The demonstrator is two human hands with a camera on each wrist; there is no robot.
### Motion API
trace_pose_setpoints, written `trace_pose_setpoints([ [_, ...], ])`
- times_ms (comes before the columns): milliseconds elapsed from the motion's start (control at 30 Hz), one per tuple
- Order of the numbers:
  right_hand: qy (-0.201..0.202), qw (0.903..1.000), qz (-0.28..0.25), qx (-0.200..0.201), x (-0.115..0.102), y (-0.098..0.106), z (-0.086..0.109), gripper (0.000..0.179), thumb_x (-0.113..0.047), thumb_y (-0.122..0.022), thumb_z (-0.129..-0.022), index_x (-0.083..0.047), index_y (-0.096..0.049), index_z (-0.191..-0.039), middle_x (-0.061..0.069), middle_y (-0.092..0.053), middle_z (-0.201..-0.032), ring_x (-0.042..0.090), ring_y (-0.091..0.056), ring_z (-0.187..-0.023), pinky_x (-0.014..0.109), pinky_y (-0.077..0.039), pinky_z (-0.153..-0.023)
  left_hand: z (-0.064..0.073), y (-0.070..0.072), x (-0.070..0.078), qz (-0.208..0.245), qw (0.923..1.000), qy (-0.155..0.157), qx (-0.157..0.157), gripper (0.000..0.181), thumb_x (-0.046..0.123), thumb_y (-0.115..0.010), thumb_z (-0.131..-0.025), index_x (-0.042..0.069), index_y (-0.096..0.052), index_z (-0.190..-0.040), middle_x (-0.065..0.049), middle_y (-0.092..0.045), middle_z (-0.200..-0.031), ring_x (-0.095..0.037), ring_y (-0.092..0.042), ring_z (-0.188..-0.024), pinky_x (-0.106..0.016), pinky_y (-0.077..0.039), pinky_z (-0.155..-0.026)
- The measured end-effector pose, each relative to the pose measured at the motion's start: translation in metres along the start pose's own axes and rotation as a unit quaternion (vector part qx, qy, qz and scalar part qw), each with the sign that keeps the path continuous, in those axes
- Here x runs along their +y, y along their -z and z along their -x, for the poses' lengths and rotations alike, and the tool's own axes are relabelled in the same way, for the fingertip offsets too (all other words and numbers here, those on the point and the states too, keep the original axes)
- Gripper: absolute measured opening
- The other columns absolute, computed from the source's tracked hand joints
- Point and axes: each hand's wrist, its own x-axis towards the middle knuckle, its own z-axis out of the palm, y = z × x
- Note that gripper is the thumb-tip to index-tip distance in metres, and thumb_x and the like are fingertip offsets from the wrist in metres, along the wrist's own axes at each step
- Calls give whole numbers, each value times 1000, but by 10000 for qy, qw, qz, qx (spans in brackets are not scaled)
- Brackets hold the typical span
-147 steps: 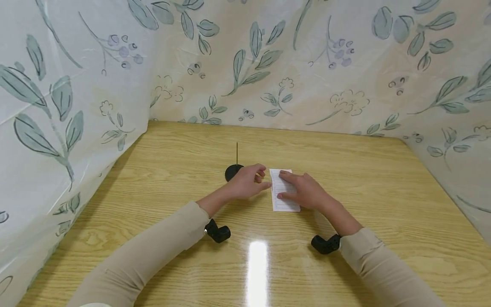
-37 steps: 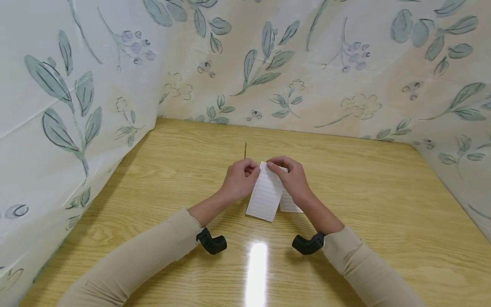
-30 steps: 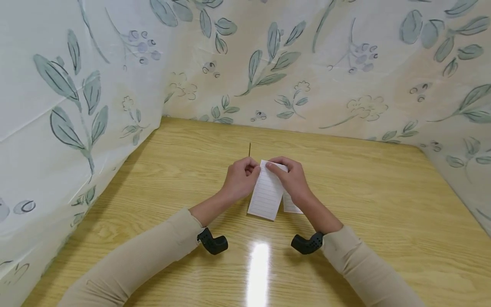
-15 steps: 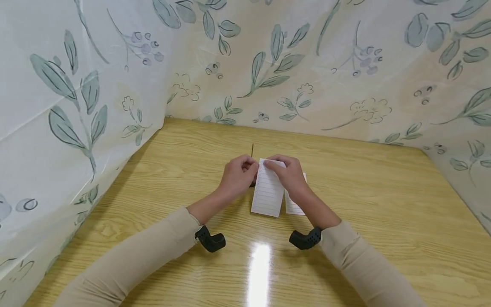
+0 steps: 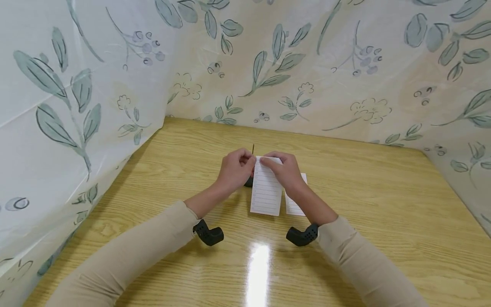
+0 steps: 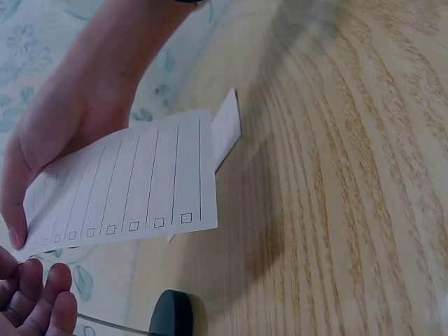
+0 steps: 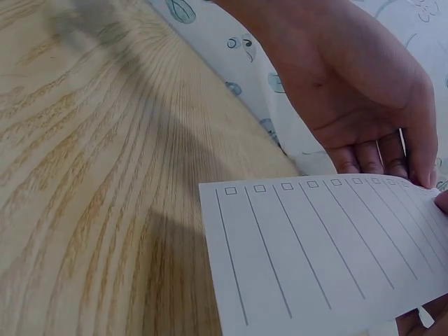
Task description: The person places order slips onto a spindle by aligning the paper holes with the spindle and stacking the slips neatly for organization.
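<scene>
Both hands hold a white lined checklist sheet [image 5: 266, 192] upright above the table, its lower end hanging toward me. My left hand [image 5: 235, 172] pinches the sheet's top left corner between thumb and fingers. The right hand [image 5: 285, 172] grips the top edge, thumb on the front and fingers behind. Just behind the left hand stands a paper spike, its thin rod [image 5: 253, 149] rising above the fingers; its round black base [image 6: 171, 313] is partly hidden in the head view. Another lined sheet [image 5: 294, 205] lies on the table, partly under the right hand.
The wood-grain table [image 5: 368, 204] carries a bright light reflection near its front. A leaf-patterned white cloth [image 5: 291, 64] rises along the back and both sides. Black curved wrist mounts [image 5: 209, 232] sit at both wrists.
A sheet has come up off the paper on the table and is now held in both hands. Lately it has shifted slightly left and away from me, turning straighter, nearer the spike.
</scene>
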Motion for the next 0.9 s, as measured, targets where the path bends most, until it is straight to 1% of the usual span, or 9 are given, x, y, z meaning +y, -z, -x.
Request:
trace_pose_setpoints([
  [100,-15,10000,-7,31,-2,-3,-1,31,-30,-66,-91,-4,-70,-107,5,-66,-99,13,-62,-72,27,-51,-66,-1,3,1,-131,9999,-55,-30,15,17,-53,-99,5,-63,-97,-12,-65,-86,-32,-67,-77,-27,-54,-63],
  [267,-22,9999,22,101,-6,-7,-2,30,-30,-64,-91,-5,-70,-106,8,-64,-105,15,-61,-76,28,-51,-66,-2,6,3,-396,9989,-235,26,16,17,-52,-99,5,-62,-96,-9,-64,-83,-18,-64,-69,-24,-51,-61],
  [333,8,9999,63,116,-8,-8,-2,30,-30,-63,-91,-5,-70,-106,9,-63,-106,16,-60,-78,28,-50,-66,-3,8,5,-431,9986,-298,44,16,16,-52,-99,4,-62,-95,-9,-63,-82,-16,-62,-68,-24,-51,-61],
  [533,80,9997,112,193,-17,-10,-4,30,-29,-62,-91,-4,-70,-106,8,-63,-108,18,-58,-84,28,-49,-67,-5,13,8,-483,9980,-392,132,16,14,-52,-98,3,-63,-97,-8,-63,-81,-15,-62,-66,-23,-50,-62],
  [700,64,9996,116,244,-24,-14,-8,31,-30,-61,-91,-4,-70,-105,7,-62,-107,18,-56,-87,27,-48,-68,-8,19,13,-627,9969,-410,239,18,16,-52,-97,2,-64,-97,-8,-62,-82,-16,-58,-70,-22,-46,-61],
  [900,147,9991,177,343,-34,-18,-13,29,-29,-60,-91,-4,-71,-102,6,-62,-104,17,-56,-86,27,-47,-68,-13,27,19,-707,9967,-368,179,18,17,-51,-98,3,-62,-97,-9,-62,-83,-18,-59,-71,-22,-46,-59],
])
